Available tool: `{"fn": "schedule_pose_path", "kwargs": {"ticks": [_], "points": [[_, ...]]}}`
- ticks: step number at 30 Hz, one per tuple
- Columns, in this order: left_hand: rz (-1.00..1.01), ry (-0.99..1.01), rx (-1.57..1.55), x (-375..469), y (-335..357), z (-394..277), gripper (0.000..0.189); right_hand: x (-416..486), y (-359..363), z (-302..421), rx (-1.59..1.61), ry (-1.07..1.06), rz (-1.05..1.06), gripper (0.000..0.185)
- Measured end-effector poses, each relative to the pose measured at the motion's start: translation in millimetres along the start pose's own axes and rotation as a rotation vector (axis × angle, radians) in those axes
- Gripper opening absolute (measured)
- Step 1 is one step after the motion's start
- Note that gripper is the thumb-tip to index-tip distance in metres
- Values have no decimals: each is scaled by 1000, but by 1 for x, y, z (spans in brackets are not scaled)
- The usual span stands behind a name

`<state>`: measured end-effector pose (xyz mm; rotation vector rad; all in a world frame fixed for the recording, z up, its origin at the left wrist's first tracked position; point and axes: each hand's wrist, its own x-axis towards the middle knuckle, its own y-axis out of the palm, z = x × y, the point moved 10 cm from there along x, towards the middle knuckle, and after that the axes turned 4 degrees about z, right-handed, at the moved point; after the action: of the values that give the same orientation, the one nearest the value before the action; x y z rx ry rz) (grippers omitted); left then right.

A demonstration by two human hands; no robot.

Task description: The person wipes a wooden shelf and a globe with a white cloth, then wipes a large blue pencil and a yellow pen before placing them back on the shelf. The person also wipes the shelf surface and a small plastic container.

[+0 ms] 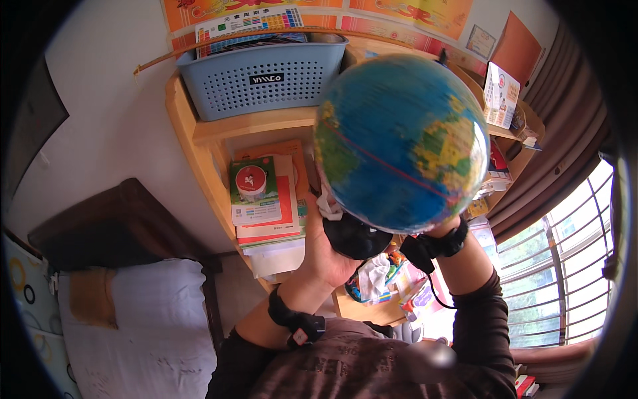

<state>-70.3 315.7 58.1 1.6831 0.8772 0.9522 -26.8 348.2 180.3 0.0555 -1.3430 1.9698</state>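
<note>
A blue globe with green and yellow continents is held up before me, its surface slightly blurred. My left hand grips its round black base from the left and below. Against the base, by the left fingers, sits a crumpled white cloth or tissue. My right hand reaches up to the globe's lower right side; the ball hides its fingers, so its hold cannot be made out. Black straps with small devices are on both arms.
Behind the globe stands a wooden shelf unit bearing a blue perforated basket. A thin stick lies across the basket's top. Stacked books fill a lower shelf. A bed is at left, a barred window at right.
</note>
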Motion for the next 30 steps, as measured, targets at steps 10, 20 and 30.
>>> {"fn": "schedule_pose_path", "kwargs": {"ticks": [10,20,30], "points": [[152,-45,-35,6,13,1,81,-19,7,-18,66,56,106,37],[-78,126,33,24,-12,-2,85,-53,-13,15,-183,147,-112,22],[54,194,19,30,-8,1,80,-36,19,57,-400,-40,-198,30]]}}
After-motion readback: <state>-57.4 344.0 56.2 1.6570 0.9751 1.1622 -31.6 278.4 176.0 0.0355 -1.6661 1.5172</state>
